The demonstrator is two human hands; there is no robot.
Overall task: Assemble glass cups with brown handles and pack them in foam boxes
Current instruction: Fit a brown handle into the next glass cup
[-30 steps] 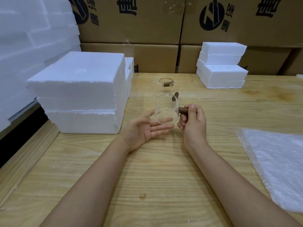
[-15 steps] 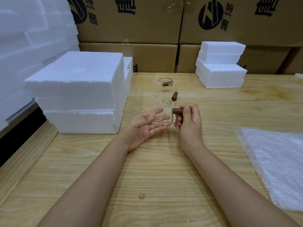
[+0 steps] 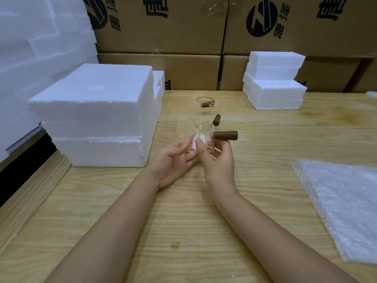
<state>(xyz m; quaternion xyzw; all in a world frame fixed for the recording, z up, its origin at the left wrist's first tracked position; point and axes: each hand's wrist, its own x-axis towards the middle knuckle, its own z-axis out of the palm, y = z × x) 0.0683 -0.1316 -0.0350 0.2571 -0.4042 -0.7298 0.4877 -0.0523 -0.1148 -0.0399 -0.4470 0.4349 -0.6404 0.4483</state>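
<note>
While pinching the clear, faintly ribbed glass cup [image 3: 201,139] with the curled fingers of the right hand [image 3: 219,162], hold the left hand [image 3: 173,160] open and straight-fingered at its side, low over the tabletop [image 3: 183,221]; gently test the brown handle [image 3: 225,135], jutting rightward, for firm seating.

Foam stack [image 3: 98,111] walls off left, glass cups [image 3: 206,104] crowd mid-table, bubble wrap [image 3: 342,205] covers right, near tabletop [image 3: 183,231] passable
</note>
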